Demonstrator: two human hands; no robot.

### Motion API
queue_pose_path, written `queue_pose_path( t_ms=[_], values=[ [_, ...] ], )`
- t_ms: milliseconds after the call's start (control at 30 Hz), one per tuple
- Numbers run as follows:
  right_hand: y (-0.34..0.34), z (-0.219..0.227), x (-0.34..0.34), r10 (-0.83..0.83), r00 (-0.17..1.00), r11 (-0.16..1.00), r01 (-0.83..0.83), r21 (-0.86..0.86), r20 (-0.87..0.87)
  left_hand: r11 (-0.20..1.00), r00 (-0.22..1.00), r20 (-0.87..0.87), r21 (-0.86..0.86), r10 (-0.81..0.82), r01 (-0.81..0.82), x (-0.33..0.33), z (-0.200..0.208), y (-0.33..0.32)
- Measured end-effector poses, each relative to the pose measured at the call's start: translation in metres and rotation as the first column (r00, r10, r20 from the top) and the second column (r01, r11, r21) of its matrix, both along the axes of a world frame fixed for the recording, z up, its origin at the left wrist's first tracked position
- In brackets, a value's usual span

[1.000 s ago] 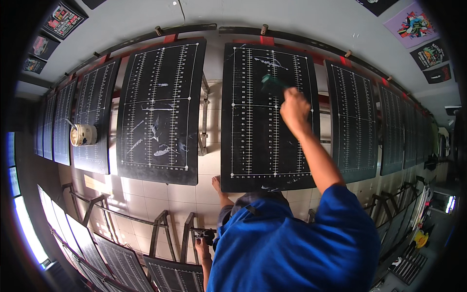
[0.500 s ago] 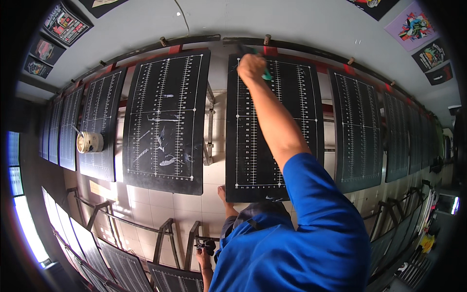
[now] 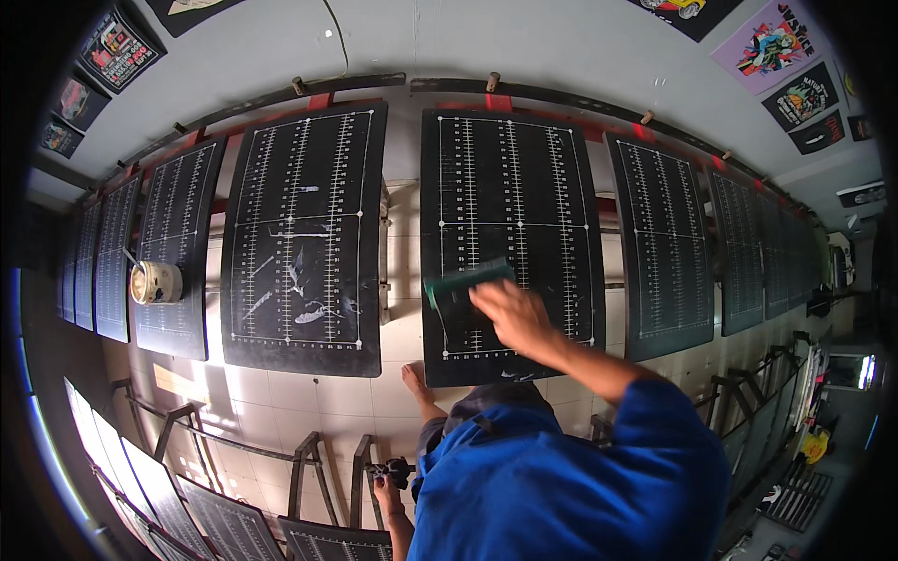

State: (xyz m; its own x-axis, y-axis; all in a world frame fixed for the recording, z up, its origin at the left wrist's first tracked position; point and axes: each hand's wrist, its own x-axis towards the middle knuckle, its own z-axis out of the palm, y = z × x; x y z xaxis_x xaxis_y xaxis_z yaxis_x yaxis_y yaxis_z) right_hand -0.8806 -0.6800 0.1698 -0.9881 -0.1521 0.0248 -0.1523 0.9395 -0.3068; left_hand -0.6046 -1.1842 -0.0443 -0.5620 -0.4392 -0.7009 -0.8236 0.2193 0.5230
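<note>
My right hand (image 3: 510, 313) presses a flat green scraper (image 3: 463, 280) onto the near half of a long black board with white ruler marks (image 3: 524, 187). The arm has a blue sleeve and reaches forward over the board's near edge. My left hand (image 3: 385, 494) is low by my side, closed around a small black object (image 3: 393, 470) next to a metal frame. My bare foot (image 3: 416, 383) stands on the tiled floor just under the board.
A second black board (image 3: 304, 234) to the left carries white smears. A round tub (image 3: 155, 282) sits on the board further left. More marked boards run along both sides, with metal racks (image 3: 309, 458) below and posters (image 3: 776, 47) on the wall.
My right hand has drawn the green scraper from the far top of the board down toward its near end. The left hand has stayed low by the frame.
</note>
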Motion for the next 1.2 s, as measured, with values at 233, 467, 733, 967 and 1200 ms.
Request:
queue_pose_path(
  t_ms=[233,467,733,967,1200],
  values=[
    [0.053,-0.034,-0.031,-0.073,0.965,0.992,0.097,0.082,-0.252,0.996,0.995,-0.033,-0.02,-0.091,0.09,0.037,-0.032,-0.019],
    [0.258,-0.05,-0.181,-0.463,0.777,0.809,0.567,0.154,-0.427,0.996,0.993,-0.085,-0.035,-0.087,0.085,-0.031,0.051,-0.004],
    [0.156,-0.039,-0.037,-0.36,0.886,0.905,0.408,0.12,-0.293,0.984,0.987,-0.018,-0.082,-0.159,0.157,-0.009,0.009,-0.017],
    [0.144,-0.037,0.006,-0.141,0.958,0.976,0.177,0.127,-0.25,0.983,0.979,-0.094,0.017,-0.179,0.181,-0.065,0.035,0.034],
    [0.34,-0.07,-0.169,-0.324,0.809,0.883,0.445,0.15,-0.491,0.962,0.939,-0.21,-0.071,-0.273,0.263,-0.095,0.086,0.019]
  ],
)
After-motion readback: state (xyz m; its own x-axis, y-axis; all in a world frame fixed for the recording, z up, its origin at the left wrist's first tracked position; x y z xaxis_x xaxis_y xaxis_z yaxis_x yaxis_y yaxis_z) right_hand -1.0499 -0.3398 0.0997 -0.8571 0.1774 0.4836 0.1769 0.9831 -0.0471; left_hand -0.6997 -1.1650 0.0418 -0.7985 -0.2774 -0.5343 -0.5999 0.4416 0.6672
